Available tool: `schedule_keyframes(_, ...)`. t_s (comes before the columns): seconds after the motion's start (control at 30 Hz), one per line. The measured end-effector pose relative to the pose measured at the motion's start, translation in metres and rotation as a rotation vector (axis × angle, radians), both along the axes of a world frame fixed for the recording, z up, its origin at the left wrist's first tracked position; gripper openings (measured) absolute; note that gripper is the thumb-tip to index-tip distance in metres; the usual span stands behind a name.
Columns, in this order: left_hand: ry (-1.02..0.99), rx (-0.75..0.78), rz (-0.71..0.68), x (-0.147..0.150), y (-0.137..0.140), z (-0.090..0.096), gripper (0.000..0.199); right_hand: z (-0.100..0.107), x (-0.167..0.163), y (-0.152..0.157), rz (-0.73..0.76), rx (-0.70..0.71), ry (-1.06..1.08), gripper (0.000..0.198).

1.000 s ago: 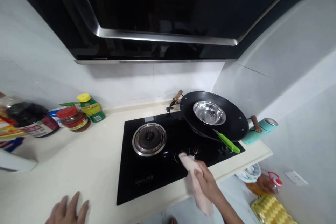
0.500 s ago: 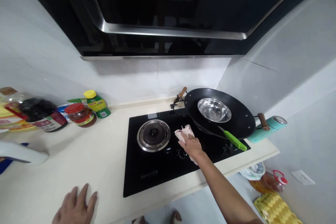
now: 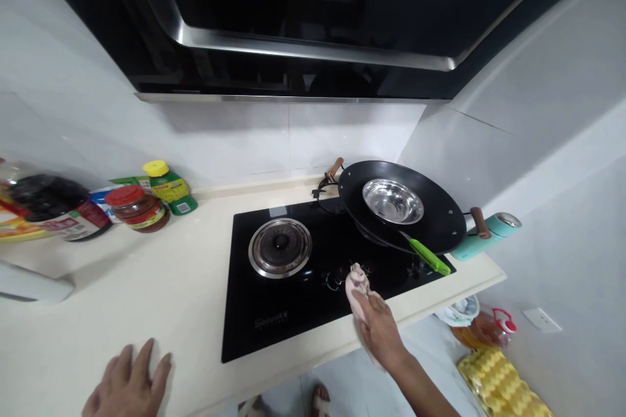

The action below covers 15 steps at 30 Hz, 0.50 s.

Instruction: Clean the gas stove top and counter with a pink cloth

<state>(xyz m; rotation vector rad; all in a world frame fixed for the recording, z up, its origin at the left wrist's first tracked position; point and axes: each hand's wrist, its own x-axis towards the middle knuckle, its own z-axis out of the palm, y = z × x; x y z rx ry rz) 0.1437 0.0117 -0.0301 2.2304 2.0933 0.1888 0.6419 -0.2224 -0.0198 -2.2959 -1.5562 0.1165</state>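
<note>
A pale pink cloth [image 3: 358, 285] is bunched in my right hand [image 3: 380, 326], whose fingers close around it over the front edge of the black glass cooktop [image 3: 293, 313]. Part of the cloth hangs below the hand. My left hand [image 3: 130, 381] rests with spread fingers on the cream countertop [image 3: 161, 287], holding nothing. The left burner [image 3: 280, 247] is bare. A black wok [image 3: 440, 215] sits over the right side, with a shiny metal bowl [image 3: 392, 202] and a green-handled utensil [image 3: 429, 257] in it.
A range hood [image 3: 303, 71] overhangs the cooktop. Left are a red-lidded jar [image 3: 139, 208], a green bottle [image 3: 171, 189] and a dark bottle [image 3: 63, 208]. A turquoise flask [image 3: 486, 238] lies by the wok's right handle. On the floor stand an oil jug [image 3: 489, 329] and yellow trays [image 3: 503, 381].
My right hand has drawn the cloth back from the cooktop's middle toward its front edge, and the cloth is now bunched. My left hand stays on the counter. The view has shifted slightly.
</note>
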Motion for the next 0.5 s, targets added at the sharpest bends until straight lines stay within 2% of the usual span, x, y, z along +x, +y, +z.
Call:
schedule_keyframes(0.13, -0.026, 0.041, -0.001, 0.000, 0.000, -0.001, 0.074, 0.015, 0.014, -0.062, 0.101, -0.065, 0.242, 0.070)
schedule_keyframes(0.2, -0.030, 0.029, 0.012, 0.000, 0.000, -0.002, 0.075, 0.029, 0.031, -0.084, 0.045, -0.049, 0.339, 0.067)
schedule_keyframes(0.27, -0.036, 0.021, 0.023, 0.000, 0.000, -0.003, 0.076, 0.046, 0.052, -0.091, -0.070, 0.052, 0.308, 0.061)
schedule_keyframes(0.33, -0.038, 0.028, 0.011, -0.001, 0.001, -0.005, 0.075, 0.060, 0.070, -0.081, -0.140, 0.166, 0.195, 0.057)
schedule_keyframes(0.4, -0.028, 0.024, -0.003, -0.003, 0.001, -0.007, 0.073, 0.067, 0.082, -0.053, -0.139, 0.215, 0.094, 0.056)
schedule_keyframes(0.5, 0.015, -0.006, 0.007, -0.004, 0.002, -0.007, 0.071, 0.060, 0.087, 0.007, -0.141, 0.127, 0.049, 0.056)
